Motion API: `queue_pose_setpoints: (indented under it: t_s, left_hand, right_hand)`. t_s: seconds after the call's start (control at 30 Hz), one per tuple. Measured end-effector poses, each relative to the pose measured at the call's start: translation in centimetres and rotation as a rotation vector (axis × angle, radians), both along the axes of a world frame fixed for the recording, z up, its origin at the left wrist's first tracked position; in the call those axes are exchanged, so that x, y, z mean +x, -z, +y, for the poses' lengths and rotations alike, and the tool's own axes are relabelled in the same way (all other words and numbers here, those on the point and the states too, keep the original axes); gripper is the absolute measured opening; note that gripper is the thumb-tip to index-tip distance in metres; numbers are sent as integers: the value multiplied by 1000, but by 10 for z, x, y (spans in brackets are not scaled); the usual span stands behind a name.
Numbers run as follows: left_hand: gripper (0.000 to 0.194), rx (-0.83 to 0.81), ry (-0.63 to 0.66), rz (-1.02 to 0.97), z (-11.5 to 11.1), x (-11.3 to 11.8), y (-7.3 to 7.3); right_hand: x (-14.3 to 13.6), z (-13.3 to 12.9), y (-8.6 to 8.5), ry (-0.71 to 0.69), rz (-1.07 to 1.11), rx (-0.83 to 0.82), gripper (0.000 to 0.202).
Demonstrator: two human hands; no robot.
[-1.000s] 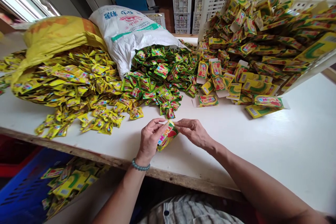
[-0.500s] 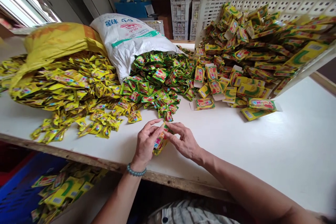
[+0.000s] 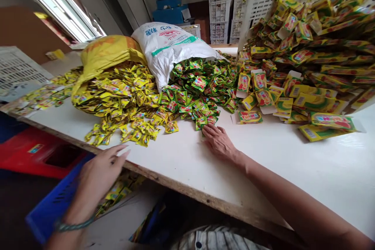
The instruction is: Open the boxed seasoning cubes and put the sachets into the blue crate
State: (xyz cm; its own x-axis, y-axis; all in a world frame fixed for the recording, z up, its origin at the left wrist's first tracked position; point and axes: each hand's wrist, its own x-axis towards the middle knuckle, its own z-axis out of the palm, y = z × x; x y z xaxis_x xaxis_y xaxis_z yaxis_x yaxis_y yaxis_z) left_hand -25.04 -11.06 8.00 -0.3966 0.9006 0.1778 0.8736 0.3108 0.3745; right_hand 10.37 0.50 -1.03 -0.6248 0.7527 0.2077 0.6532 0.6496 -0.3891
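My right hand (image 3: 219,140) lies low over the table, its fingers stretched onto the near edge of a heap of small green candy packets (image 3: 202,105). Its fingertips touch the nearest packets and cover part of them. My left hand (image 3: 102,170), smeared by motion, hangs by the table's front edge above a blue crate (image 3: 48,213); its fingers and thumb are apart, with nothing visible between them. Inside that crate are yellow-green candy boxes (image 3: 117,195). Left of the green heap lies a pile of yellow candy packets (image 3: 123,93).
A yellow sack (image 3: 108,50) and a white sack (image 3: 172,43) lie behind the packet piles. At right, a tipped white basket (image 3: 254,4) spills candy boxes (image 3: 313,101) onto the table (image 3: 187,164). A red crate (image 3: 26,152) stands below at left.
My left hand has moved left and down off the table, and the small box it held is out of sight. My right hand has reached forward to the green packets. The view has turned left.
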Motion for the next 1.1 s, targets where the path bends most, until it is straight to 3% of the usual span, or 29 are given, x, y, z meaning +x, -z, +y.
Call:
queue_pose_setpoints:
  t_s: [0.17,0.27,0.37,0.47,0.57,0.63,0.73,0.8,0.9,1.1]
  left_hand:
    - [35,50,282,21,67,82,32]
    - [41,-8,317,-102,99,104,49]
    - [33,-18,247,-193,113,108,58]
    - [25,-5,176,-307,114,108,59]
    - [25,0,167,-515,106,119,58]
    - [30,9,157,-858,98,137,56]
    - [41,-19,115,-1393,86,174,54]
    - [46,-92,151,-1554,79,200,51]
    - [46,-171,254,-1662,74,228,49]
    - [43,-88,232,-1557,80,245,58]
  right_hand:
    - [-1,-7,-10,-63,-175,38,26]
    - [12,-20,-15,-115,-233,79,26]
    - [32,-30,-14,-6,-39,24,31]
    - [52,-31,-7,250,322,-142,34]
    - [58,-27,0,410,586,-442,22]
    - [53,-25,0,447,776,-673,17]
    - [42,-23,-10,438,1138,-921,27]
    - [37,-23,-18,407,1305,-966,32]
    - [35,-22,-20,405,1373,-919,30]
    - [35,-25,-5,477,1276,-874,31]
